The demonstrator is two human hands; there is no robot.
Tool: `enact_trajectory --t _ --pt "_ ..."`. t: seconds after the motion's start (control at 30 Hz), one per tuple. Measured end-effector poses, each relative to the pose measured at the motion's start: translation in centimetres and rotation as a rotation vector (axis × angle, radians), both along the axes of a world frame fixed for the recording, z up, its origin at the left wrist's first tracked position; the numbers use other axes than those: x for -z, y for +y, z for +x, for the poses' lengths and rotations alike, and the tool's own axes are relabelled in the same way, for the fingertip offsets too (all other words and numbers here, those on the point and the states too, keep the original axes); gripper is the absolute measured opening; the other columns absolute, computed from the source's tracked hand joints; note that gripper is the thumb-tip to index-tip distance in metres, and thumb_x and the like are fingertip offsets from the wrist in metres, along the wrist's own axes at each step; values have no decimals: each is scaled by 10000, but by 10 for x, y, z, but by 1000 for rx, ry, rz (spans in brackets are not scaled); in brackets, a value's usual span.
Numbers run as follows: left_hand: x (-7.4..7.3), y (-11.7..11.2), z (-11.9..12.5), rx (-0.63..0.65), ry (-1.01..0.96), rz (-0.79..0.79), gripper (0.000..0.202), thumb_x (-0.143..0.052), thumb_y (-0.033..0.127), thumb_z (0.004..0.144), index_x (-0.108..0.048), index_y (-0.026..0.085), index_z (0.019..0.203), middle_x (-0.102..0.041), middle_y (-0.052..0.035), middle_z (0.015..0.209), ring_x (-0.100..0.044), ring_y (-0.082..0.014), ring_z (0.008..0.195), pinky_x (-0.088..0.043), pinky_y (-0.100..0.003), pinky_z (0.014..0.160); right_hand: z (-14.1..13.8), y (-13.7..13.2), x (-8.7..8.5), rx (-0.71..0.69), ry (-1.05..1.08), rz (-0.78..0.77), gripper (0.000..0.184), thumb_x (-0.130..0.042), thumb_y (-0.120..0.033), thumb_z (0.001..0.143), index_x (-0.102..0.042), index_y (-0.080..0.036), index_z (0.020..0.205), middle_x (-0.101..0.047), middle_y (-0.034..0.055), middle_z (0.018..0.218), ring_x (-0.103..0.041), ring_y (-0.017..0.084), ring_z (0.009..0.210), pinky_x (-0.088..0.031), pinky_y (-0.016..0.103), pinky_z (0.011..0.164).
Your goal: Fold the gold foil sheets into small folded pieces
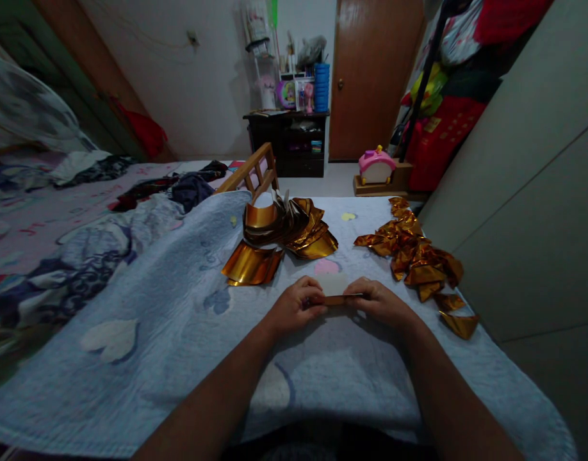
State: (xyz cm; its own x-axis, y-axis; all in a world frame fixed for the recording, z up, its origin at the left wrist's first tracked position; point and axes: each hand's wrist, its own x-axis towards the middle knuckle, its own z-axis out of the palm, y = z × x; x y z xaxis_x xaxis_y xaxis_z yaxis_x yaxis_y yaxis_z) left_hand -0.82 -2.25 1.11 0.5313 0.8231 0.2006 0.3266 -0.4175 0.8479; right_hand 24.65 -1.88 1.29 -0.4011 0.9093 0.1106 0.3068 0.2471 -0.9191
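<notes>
On a pale blue blanket (188, 365), a person's left hand (298, 307) pinches the left end of a partly folded white-and-gold sheet (331, 285); the right hand (380, 302) pinches its right end. Fanned gold sheets (260, 216) lie farther off, left; folded gold pieces (421, 259) lie heaped to the right.

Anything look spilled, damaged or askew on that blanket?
No spill or clear damage shows. The piled gold sheets lie fanned unevenly, and the folded gold pieces sprawl at the right, the closest one near the edge of the blanket, so both look untidy.
</notes>
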Motion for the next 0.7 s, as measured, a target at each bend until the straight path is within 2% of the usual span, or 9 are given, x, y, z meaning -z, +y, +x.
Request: enact_trajectory --t 0.13,0.3,0.43,0.53,0.6,0.7 --pt "-4 -1 2 -46 -6 -105 146 -660 299 855 -702 164 816 -615 -15 786 -575 -144 707 -443 -252 651 -1 0 -2 -23 -6 -17 151 -664 -311 785 -771 -251 697 -685 27 678 -610 206 674 -470 310 647" --pt "-2 -2 6 -135 103 -63 104 -642 242 852 -672 171 783 -630 -9 756 -585 -160 720 -426 -271 670 -8 0 6 55 -29 -34 121 -649 -313 809 -723 -229 855 -694 17 768 -612 193 717 -447 293 660" --pt "6 2 6 -244 211 138 36 -686 207 807 -658 183 807 -632 -40 853 -591 -215 868 -465 -332 792 -17 0 13 179 -83 -61 213 -665 -319 808 -653 -225 999 -559 -53 609 -507 153 562 -357 271 563" --pt "15 6 4 -335 261 259 301 -756 226 749 -671 192 1035 -628 -79 1063 -560 -271 1041 -459 -418 932 -22 2 17 231 -166 9 192 -675 -279 801 -659 -222 984 -578 -36 645 -528 165 613 -368 283 608" --pt "20 8 3 -385 320 280 375 -774 254 739 -662 194 1091 -602 -91 1123 -534 -288 1081 -448 -450 969 -24 3 18 256 -241 71 164 -690 -245 791 -672 -219 951 -619 -4 714 -555 184 688 -388 298 666" --pt "20 8 5 -404 426 244 330 -752 283 783 -660 197 1089 -590 -92 1155 -510 -290 1100 -434 -452 993 -24 3 18 278 -346 138 146 -697 -205 782 -684 -209 928 -638 33 794 -564 210 778 -401 321 735"
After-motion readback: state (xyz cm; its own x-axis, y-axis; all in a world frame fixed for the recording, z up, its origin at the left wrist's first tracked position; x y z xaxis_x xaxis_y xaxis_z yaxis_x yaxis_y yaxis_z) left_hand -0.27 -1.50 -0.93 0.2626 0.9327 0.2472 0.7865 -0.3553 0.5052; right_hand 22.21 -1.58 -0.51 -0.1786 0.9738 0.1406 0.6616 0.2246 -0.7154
